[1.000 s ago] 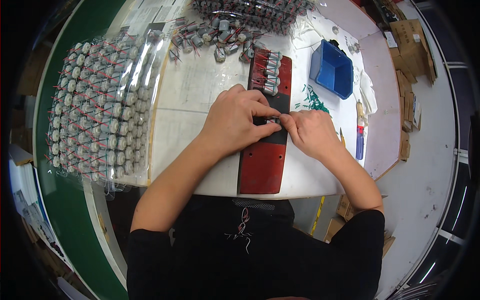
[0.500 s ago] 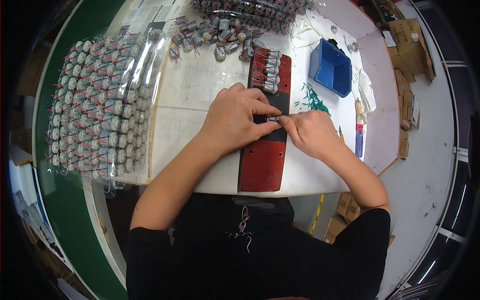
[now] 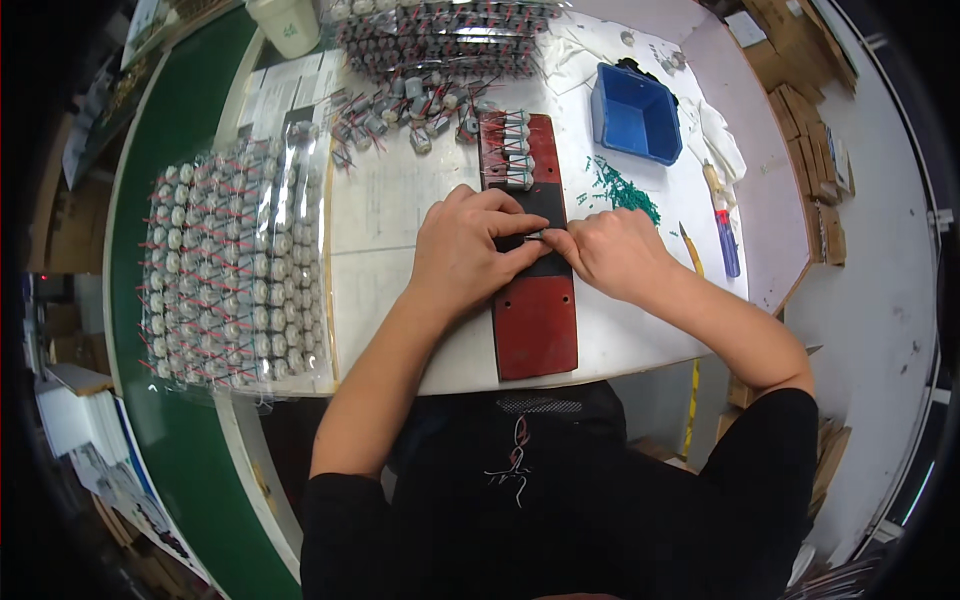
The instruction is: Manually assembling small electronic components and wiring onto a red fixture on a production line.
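Both my hands meet over the black middle of a long red board (image 3: 536, 335). The bent fingers and thumb of my left hand (image 3: 462, 240) close round what looks like a small motor (image 3: 538, 236), mostly covered. Against it from the right, my right hand (image 3: 618, 252) is closed, thumb and forefinger pinched together. Whatever lies in that pinch is too small to make out. Beyond my hands, a row of small motors (image 3: 517, 160) with thin wires stands on the board's far end. Small green pieces (image 3: 625, 192) lie scattered right of the board.
Loose wired motors (image 3: 415, 112) lie in a heap behind. Clear plastic trays full of motors (image 3: 225, 265) stand left, with more trays (image 3: 440, 40) at the back. On the right are a blue bin (image 3: 636, 118), a purple-and-red handle (image 3: 726, 240) and a pointed yellow tool (image 3: 691, 248).
The whole view has shifted and turned slightly, bringing a pale container in at the top left. My hands keep nearly the same pinch over the board.
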Demonstrator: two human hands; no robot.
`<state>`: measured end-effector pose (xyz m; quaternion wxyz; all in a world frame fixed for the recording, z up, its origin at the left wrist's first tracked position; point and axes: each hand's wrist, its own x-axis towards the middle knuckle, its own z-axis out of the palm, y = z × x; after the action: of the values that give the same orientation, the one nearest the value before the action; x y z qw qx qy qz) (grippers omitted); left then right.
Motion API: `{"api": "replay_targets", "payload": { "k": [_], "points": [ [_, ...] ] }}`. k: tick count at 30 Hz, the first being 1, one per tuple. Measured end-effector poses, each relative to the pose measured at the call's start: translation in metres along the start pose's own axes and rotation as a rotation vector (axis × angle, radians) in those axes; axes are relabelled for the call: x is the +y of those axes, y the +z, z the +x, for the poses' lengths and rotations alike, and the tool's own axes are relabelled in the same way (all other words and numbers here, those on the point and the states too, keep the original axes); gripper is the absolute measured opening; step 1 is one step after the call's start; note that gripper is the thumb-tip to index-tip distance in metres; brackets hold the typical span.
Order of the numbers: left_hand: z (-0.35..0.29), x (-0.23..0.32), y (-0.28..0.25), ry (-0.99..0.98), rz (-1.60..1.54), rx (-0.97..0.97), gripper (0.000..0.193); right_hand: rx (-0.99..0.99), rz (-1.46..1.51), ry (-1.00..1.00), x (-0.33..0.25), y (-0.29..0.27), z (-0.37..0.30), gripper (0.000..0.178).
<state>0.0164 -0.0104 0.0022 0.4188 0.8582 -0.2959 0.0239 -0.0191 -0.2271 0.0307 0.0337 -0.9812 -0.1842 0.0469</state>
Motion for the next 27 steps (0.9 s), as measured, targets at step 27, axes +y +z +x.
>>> {"api": "replay_targets", "payload": {
  "k": [27],
  "points": [
    [0.015,-0.042,-0.030,-0.085,0.431,0.430,0.029,0.160,0.473,0.116,0.040,0.008,-0.006,0.019]
  ]
}}
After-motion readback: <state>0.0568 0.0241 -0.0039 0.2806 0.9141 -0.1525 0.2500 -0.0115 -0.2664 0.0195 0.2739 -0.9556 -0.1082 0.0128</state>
